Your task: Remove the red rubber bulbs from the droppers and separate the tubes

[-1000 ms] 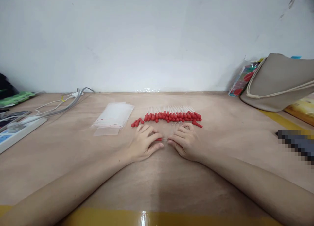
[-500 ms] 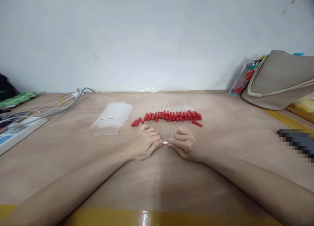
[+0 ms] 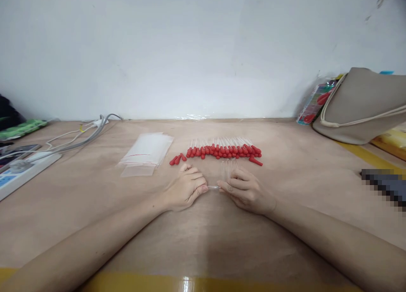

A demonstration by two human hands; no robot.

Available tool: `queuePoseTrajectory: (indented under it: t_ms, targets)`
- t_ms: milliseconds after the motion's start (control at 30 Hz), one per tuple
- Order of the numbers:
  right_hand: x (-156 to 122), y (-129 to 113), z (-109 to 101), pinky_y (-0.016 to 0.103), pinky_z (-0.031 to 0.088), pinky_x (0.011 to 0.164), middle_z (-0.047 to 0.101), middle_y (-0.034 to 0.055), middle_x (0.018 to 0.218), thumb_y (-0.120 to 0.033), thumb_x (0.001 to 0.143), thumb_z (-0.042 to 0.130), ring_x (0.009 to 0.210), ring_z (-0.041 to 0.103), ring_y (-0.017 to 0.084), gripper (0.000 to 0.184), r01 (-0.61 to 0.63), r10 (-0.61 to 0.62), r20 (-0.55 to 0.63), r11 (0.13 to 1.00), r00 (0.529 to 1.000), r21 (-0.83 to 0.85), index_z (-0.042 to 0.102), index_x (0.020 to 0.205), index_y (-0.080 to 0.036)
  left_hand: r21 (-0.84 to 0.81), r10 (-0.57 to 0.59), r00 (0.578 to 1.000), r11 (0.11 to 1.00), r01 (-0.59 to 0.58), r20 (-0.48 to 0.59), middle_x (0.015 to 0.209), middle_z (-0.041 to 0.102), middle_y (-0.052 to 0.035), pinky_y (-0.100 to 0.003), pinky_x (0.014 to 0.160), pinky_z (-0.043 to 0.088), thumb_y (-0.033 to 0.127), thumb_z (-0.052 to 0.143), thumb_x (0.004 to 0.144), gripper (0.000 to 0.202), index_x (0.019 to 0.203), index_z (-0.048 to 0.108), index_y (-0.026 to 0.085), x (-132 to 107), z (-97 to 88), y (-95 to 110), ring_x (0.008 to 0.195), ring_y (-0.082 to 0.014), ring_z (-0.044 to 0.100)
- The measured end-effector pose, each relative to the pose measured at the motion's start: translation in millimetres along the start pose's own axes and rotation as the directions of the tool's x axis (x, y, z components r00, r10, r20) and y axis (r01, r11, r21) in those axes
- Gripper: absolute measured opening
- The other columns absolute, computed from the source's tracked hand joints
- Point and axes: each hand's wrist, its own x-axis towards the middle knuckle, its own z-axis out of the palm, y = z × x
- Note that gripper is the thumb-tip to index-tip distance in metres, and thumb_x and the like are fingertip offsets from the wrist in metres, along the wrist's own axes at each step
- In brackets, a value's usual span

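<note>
A thin clear glass dropper tube (image 3: pixel 213 187) lies level between my two hands. Its left end disappears into the closed fingers of my left hand (image 3: pixel 188 188); whatever else is inside that fist is hidden. At the tube's right end, the fingertips of my right hand (image 3: pixel 249 190) pinch it, the other fingers loosely curled. Several loose clear tubes (image 3: pixel 229 165) lie just behind my right hand. Beyond is a long row of droppers with red rubber bulbs (image 3: pixel 222 150), their clear stems pointing at the wall. Loose red bulbs (image 3: pixel 177 159) rest behind my left hand.
Clear plastic bags (image 3: pixel 147 150) are stacked on the left of the table. A power strip (image 3: pixel 28 171) with cables stands at the far left. On the right are a grey bag (image 3: pixel 358 106), a colourful package (image 3: pixel 315 102) and a blurred dark object (image 3: pixel 385 186).
My right hand has shifted slightly right along the tube, its fingers straighter. More of the tube shows between my hands, and more of the loose tubes behind. My left hand stays nearly in place.
</note>
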Motion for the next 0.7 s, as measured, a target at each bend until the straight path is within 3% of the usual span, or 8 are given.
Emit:
queuePoseTrajectory:
  t_ms: [133,200,267,367,467,567,633,700]
  targets:
    - [-9,7,-8,0.028,0.04,0.058,0.056,0.0016,0.066,-0.014,0.086,0.046,0.068,0.048,0.014,0.025,0.02,-0.019,0.025,1.0,1.0,-0.024,0.058,0.107,-0.017,-0.021,-0.045,0.999,0.999,0.045,0.0,0.068,0.054,-0.0025,-0.035,0.077,0.03,0.031,0.027,0.092,0.036,0.068,0.05,0.018,-7,-2.8,-11,0.073,-0.0165,0.046]
    - [-11,12,-11,0.028,0.04,0.059,0.056,0.0019,0.066,-0.016,0.085,0.049,0.067,0.049,0.015,0.024,-0.083,0.082,-0.033,0.996,0.996,-0.033,0.059,0.107,-0.019,-0.043,-0.133,0.989,0.991,0.13,-0.06,0.065,0.051,-0.0025,-0.034,0.073,0.033,0.031,0.023,0.092,0.038,0.064,0.046,0.018,-14,-5.8,-20,0.07,-0.0166,0.046]
    - [-9,15,-10,0.029,0.041,0.06,0.056,0.0021,0.066,-0.018,0.084,0.051,0.064,0.047,0.014,0.024,-0.243,0.241,-0.111,0.97,0.964,-0.009,0.061,0.105,-0.021,-0.096,-0.214,0.967,0.975,0.202,-0.136,0.066,0.049,-0.0024,-0.032,0.068,0.036,0.031,0.021,0.092,0.037,0.066,0.044,0.019,-19,-10.0,-28,0.067,-0.0161,0.045]
    - [1,14,-5,0.028,0.041,0.06,0.057,0.0031,0.068,-0.018,0.085,0.048,0.063,0.048,0.014,0.026,-0.381,0.382,-0.118,0.924,0.917,0.029,0.062,0.107,-0.021,-0.165,-0.281,0.938,0.954,0.25,-0.202,0.074,0.051,-0.0033,-0.03,0.07,0.039,0.031,0.023,0.092,0.033,0.075,0.048,0.019,-17,-18.5,-34,0.072,-0.0161,0.048]
    - [10,13,1,0.029,0.04,0.063,0.06,0.0034,0.07,-0.016,0.083,0.048,0.065,0.051,0.014,0.023,-0.424,0.425,-0.087,0.905,0.901,0.026,0.064,0.1,-0.019,-0.147,-0.35,0.907,0.935,0.323,-0.233,0.081,0.053,-0.0042,-0.03,0.076,0.04,0.029,0.023,0.091,0.034,0.08,0.053,0.019,-8,-28.7,-40,0.079,-0.0169,0.051]
    - [14,16,5,0.029,0.039,0.065,0.061,0.0031,0.068,-0.015,0.082,0.049,0.065,0.052,0.014,0.016,-0.443,0.444,-0.112,0.896,0.889,0.032,0.065,0.085,-0.018,-0.018,-0.48,0.832,0.869,0.495,-0.278,0.079,0.052,-0.0042,-0.031,0.074,0.04,0.029,0.029,0.088,0.031,0.088,0.059,0.019,-2,-36.1,-59,0.077,-0.018,0.052]
    - [14,18,9,0.029,0.038,0.064,0.062,0.0039,0.069,-0.014,0.082,0.048,0.066,0.052,0.014,0.016,-0.396,0.394,-0.099,0.918,0.914,-0.005,0.064,0.08,-0.017,0.088,-0.545,0.786,0.803,0.589,-0.292,0.075,0.051,-0.0044,-0.031,0.069,0.04,0.03,0.035,0.085,0.029,0.09,0.061,0.019,-4,-37.9,-75,0.072,-0.0193,0.053]
    - [14,19,13,0.03,0.035,0.064,0.062,0.0044,0.071,-0.014,0.082,0.047,0.067,0.05,0.015,0.018,-0.333,0.331,-0.038,0.94,0.943,-0.07,0.064,0.078,-0.017,0.177,-0.568,0.779,0.766,0.618,-0.266,0.07,0.05,-0.0047,-0.031,0.065,0.039,0.032,0.037,0.083,0.029,0.083,0.063,0.019,-7,-37.2,-89,0.067,-0.0201,0.052]
